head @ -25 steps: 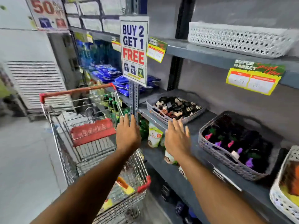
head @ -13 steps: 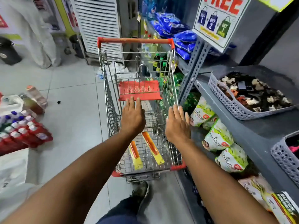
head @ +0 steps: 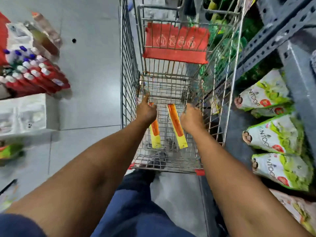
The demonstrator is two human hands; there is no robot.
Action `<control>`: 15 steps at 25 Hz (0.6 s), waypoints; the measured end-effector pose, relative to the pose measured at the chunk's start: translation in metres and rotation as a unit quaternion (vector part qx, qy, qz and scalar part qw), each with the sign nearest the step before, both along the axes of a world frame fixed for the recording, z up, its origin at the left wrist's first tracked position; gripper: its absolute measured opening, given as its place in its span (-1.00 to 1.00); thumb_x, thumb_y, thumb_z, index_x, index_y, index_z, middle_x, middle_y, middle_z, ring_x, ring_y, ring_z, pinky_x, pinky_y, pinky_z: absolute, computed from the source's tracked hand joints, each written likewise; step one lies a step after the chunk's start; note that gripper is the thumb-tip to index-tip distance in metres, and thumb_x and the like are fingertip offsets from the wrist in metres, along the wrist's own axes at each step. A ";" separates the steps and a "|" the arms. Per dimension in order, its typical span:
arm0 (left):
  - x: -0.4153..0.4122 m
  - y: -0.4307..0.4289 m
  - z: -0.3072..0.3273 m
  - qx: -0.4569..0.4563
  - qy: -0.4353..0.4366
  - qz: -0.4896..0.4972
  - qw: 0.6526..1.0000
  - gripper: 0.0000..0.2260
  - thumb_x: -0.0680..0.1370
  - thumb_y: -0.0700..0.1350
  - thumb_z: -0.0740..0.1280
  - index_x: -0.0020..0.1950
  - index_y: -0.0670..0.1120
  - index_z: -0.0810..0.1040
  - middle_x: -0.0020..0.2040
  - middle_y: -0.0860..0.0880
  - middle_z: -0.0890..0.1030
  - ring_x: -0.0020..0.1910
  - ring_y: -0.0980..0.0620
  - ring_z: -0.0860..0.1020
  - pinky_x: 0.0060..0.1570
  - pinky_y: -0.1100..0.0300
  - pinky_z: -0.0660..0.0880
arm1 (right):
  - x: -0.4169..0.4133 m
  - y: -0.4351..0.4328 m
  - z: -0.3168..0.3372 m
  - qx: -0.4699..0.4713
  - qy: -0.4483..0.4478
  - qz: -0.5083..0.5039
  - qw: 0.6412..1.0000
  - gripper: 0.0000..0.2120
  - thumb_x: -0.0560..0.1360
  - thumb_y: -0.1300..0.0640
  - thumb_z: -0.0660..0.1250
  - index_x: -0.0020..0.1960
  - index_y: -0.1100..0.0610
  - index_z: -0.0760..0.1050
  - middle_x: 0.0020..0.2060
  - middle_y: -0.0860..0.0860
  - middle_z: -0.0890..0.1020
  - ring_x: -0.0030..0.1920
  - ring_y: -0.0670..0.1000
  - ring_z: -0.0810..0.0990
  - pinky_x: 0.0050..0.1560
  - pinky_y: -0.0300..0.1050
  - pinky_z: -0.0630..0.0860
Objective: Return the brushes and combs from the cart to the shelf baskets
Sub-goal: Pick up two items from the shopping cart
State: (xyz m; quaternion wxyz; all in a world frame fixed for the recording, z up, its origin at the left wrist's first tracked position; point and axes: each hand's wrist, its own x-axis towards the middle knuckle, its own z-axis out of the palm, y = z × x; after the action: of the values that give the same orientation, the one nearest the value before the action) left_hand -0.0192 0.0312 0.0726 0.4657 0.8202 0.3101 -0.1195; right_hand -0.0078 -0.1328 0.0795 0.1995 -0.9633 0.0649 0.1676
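I look straight down into a wire shopping cart (head: 130, 82). Two orange combs on yellow cards lie on its mesh floor: the left comb (head: 155, 132) and the right comb (head: 177, 126). My left hand (head: 146, 111) reaches down inside the cart and partly covers the top of the left comb, fingers apart. My right hand (head: 191, 117) hangs just right of the right comb, fingers curled downward and holding nothing. No shelf baskets show in this view.
The cart's red child-seat flap (head: 176, 47) is folded at the far end. Grey shelving (head: 294, 65) with green and white bags (head: 275, 132) stands to the right. Red bottles (head: 39, 74) and white boxes (head: 22, 113) lie on the tiled floor at left.
My view has tipped down from the shelf baskets into the cart. Both hands have dropped from above the cart rim down toward the two combs.
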 end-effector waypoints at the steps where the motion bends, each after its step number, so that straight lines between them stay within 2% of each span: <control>1: -0.001 -0.001 -0.014 -0.007 0.036 0.027 0.999 -0.50 0.55 -0.06 0.29 0.47 -0.12 0.28 0.41 -0.22 0.44 0.35 -0.22 0.42 0.30 0.01 0.36 | 0.005 0.000 -0.014 -0.004 0.031 -0.008 0.999 -0.66 0.49 0.10 0.31 0.22 0.20 0.42 0.10 0.24 0.57 0.06 0.27 0.57 -0.12 -0.03 0.45; 3: -0.003 -0.003 -0.040 -0.022 0.104 0.055 0.993 -0.47 0.54 -0.06 0.31 0.47 -0.16 0.27 0.42 -0.23 0.41 0.36 -0.23 0.40 0.29 0.02 0.37 | 0.006 -0.003 -0.040 -0.017 0.112 -0.018 0.993 -0.69 0.47 0.06 0.33 0.15 0.20 0.47 0.05 0.22 0.62 0.00 0.25 0.59 -0.20 -0.09 0.39; 6: -0.011 -0.008 -0.073 -0.027 0.185 0.060 0.981 -0.44 0.52 -0.01 0.33 0.43 -0.21 0.28 0.40 -0.26 0.41 0.35 -0.26 0.40 0.28 0.01 0.38 | 0.000 -0.011 -0.076 -0.016 0.195 -0.060 0.979 -0.66 0.47 0.12 0.36 0.19 0.22 0.47 0.11 0.23 0.61 0.05 0.26 0.59 -0.19 -0.05 0.46; 10: -0.025 -0.012 -0.114 0.007 0.250 0.007 0.968 -0.41 0.50 -0.01 0.35 0.42 -0.23 0.27 0.34 -0.28 0.46 0.29 -0.26 0.46 0.28 -0.04 0.44 | -0.004 -0.013 -0.118 -0.044 0.222 -0.086 0.970 -0.75 0.46 0.17 0.39 0.10 0.24 0.50 0.03 0.22 0.63 -0.25 0.15 0.51 -0.47 -0.20 0.27; 12: -0.027 -0.010 -0.128 0.029 0.253 0.009 0.967 -0.45 0.48 -0.02 0.40 0.38 -0.22 0.33 0.32 -0.26 0.48 0.27 -0.23 0.47 0.17 0.03 0.45 | -0.001 -0.012 -0.132 -0.038 0.211 -0.120 0.969 -0.72 0.47 0.21 0.39 0.15 0.23 0.48 0.05 0.21 0.61 -0.26 0.12 0.53 -0.41 -0.22 0.34; 15: -0.019 -0.008 -0.144 0.046 0.243 0.020 0.969 -0.53 0.46 -0.01 0.41 0.27 -0.21 0.41 0.21 -0.23 0.55 0.12 -0.18 0.53 -0.09 0.12 0.39 | 0.006 -0.012 -0.150 -0.038 0.199 -0.144 0.969 -0.68 0.49 0.19 0.34 0.23 0.17 0.44 0.12 0.20 0.55 0.03 0.24 0.58 -0.10 -0.01 0.55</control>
State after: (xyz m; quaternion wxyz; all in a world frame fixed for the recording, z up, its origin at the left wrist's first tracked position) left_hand -0.0378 0.0230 -0.0713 0.3410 0.7807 0.4352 -0.2913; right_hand -0.0018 -0.1446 -0.0703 0.1680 -0.8981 0.2474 0.3226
